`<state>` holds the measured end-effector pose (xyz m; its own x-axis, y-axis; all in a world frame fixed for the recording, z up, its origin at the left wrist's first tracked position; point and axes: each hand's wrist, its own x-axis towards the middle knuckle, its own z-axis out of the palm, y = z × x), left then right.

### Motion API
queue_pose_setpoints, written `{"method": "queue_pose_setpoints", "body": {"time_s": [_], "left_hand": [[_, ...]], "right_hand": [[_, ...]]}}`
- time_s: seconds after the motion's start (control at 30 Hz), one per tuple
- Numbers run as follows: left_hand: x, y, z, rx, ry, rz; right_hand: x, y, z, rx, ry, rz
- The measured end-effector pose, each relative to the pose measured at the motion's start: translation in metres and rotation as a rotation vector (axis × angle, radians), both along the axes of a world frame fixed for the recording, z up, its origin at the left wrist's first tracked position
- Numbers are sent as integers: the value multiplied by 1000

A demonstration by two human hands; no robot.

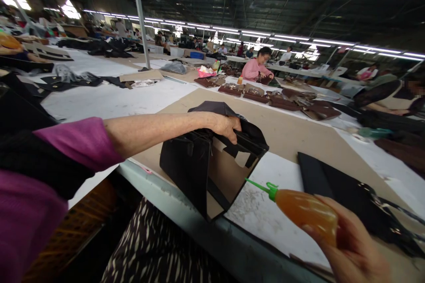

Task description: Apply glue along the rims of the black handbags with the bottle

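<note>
In the head view a black bag (186, 172) stands tilted at the table's near edge, its open side showing a tan inside. My left hand (227, 127) reaches across it, with fingers closed on the bag's upper edge. My right hand (352, 239) is wrapped round a glue bottle (305, 212) of amber liquid with a green nozzle. The nozzle tip points left, close to the bag's open side and apparently apart from it. To the right lies a flat black bag (335, 185) with metal fittings and straps.
Brown bag pieces (272, 99) lie in a row across the table, near a person in pink (254, 70). Another person sits at far right. Black pieces (66, 82) lie at left. A yellow basket (79, 234) is below the table edge, and a metal post (141, 22) rises behind.
</note>
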<state>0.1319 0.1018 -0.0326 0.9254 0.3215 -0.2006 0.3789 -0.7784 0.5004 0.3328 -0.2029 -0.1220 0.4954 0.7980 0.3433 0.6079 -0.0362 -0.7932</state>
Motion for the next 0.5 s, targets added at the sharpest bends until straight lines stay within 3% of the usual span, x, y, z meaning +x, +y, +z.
{"method": "queue_pose_setpoints", "body": {"time_s": [0.17,0.3,0.5], "left_hand": [[-2,-8,4,43,2,16],[-1,-7,2,60,14,12],[-3,-9,2,81,9,1]], "right_hand": [[-6,0,-10,-76,132,-24],[-21,-1,-16,-15,159,-54],[-39,-7,-22,-67,201,-85]]}}
